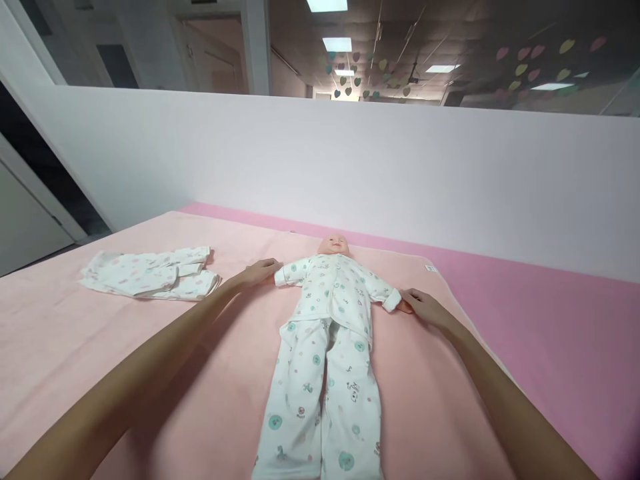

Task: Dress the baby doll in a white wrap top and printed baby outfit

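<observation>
A baby doll (334,245) lies on its back on a pale pink blanket (100,353), arms spread, dressed in a white patterned top (336,288) and matching trousers (320,393). My left hand (260,272) rests at the end of the doll's left-side sleeve, fingers curled around the cuff. My right hand (423,307) is at the other sleeve end, fingers closed on the doll's small hand and cuff. Both my forearms reach in from the bottom corners.
A second set of white patterned baby clothes (150,275) lies folded on the blanket to the left. A darker pink surface (550,320) shows under the blanket at the right. A white partition wall (350,167) runs behind the bed.
</observation>
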{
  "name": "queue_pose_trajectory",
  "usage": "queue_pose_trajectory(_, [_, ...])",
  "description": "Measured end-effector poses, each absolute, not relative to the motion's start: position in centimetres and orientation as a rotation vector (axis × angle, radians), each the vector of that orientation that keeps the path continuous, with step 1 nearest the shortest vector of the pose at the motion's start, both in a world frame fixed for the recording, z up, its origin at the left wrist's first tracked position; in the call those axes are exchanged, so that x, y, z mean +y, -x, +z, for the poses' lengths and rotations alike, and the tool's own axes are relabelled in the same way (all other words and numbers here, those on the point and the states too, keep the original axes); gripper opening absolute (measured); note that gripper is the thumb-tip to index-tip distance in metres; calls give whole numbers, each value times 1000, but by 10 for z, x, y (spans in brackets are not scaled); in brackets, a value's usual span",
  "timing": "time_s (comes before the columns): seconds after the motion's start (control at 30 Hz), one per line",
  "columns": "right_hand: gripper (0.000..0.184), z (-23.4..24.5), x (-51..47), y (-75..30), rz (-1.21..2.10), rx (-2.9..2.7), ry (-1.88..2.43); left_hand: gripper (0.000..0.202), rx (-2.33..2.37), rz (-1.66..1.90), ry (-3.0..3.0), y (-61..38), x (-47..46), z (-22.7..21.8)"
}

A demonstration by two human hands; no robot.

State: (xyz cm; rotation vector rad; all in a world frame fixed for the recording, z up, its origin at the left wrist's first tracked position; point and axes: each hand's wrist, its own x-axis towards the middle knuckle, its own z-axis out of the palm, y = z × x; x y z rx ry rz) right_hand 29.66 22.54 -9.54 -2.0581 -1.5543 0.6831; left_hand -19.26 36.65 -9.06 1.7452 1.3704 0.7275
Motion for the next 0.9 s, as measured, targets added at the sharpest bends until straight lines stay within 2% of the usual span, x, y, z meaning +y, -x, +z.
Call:
queue_pose_trajectory(0.27, [38, -114, 223, -296, 699, -1359, 1799, 40, 1228, 724, -1773, 209, 366, -91])
queue_pose_trajectory(0.43, [58, -100, 234, -301, 869, -1376, 1812, 38, 1119, 538, -1779, 218, 376, -79])
queue_pose_trajectory(0.53, [40, -91, 248, -296, 884, -1557, 1830, 36, 1101, 497, -1843, 207, 387, -75])
queue_pose_trajectory(0.63, [29, -91, 256, -296, 746, -1712, 1829, 32, 1118, 513, -2011, 200, 399, -80])
queue_pose_trajectory(0.8, [31, -101, 255, -322, 267, -1778, 1812, 30, 1324, 516, -2354, 224, 407, -93])
queue_pose_trajectory(0.9, [31, -104, 253, -332, 203, -1761, 1845, 28, 1360, 520, -2403, 234, 402, -95])
